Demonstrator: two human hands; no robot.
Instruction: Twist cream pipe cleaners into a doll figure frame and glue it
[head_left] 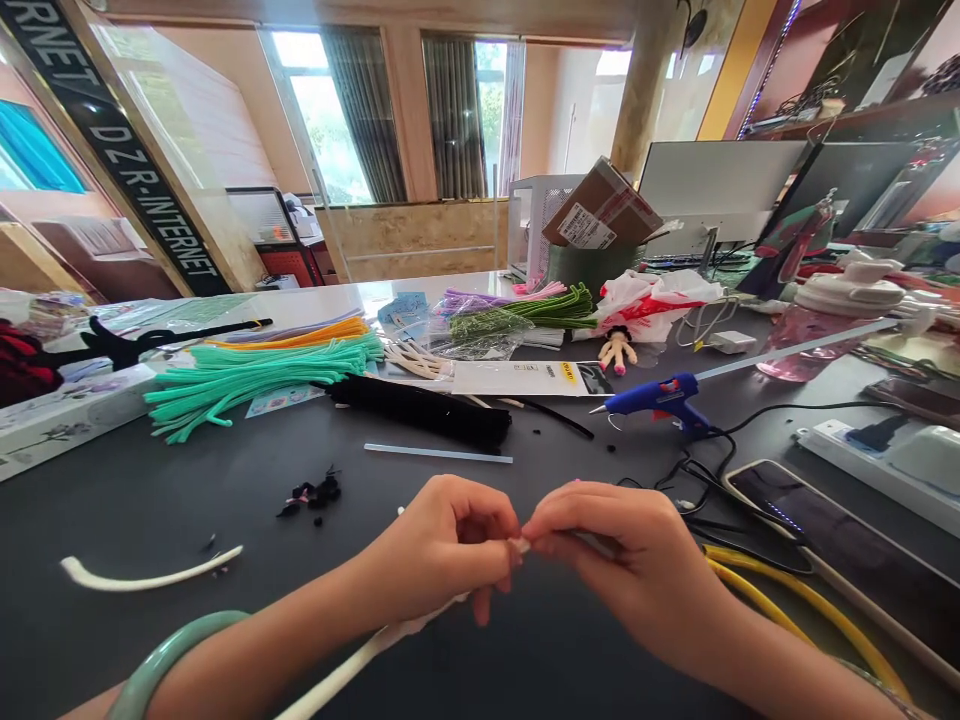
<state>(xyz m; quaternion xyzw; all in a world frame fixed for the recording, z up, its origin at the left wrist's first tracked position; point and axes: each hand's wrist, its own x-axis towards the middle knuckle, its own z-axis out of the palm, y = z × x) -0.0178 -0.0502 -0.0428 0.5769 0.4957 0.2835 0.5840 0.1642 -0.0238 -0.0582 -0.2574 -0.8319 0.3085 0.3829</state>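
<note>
My left hand (454, 540) and my right hand (619, 555) meet at the fingertips in mid-view, both closed in a pinch. A small pale bit shows between them, apparently the end of a cream-white pipe cleaner (341, 680). Its long tail runs below my left wrist toward the bottom edge, while my fingers hide most of the rest. Another curved white pipe cleaner (154, 582) lies on the table to the left. Beyond my hands are a clear glue stick (439, 454) and a bundle of black pipe cleaners (424, 408).
A blue glue gun (660, 400) rests at right, its cord near a phone (840, 540) and a power strip (877, 470). Yellow loops (810, 610) lie by my right forearm. Green pipe cleaners (262, 375), black scraps (319, 493) and a small doll (617, 348) are on the table.
</note>
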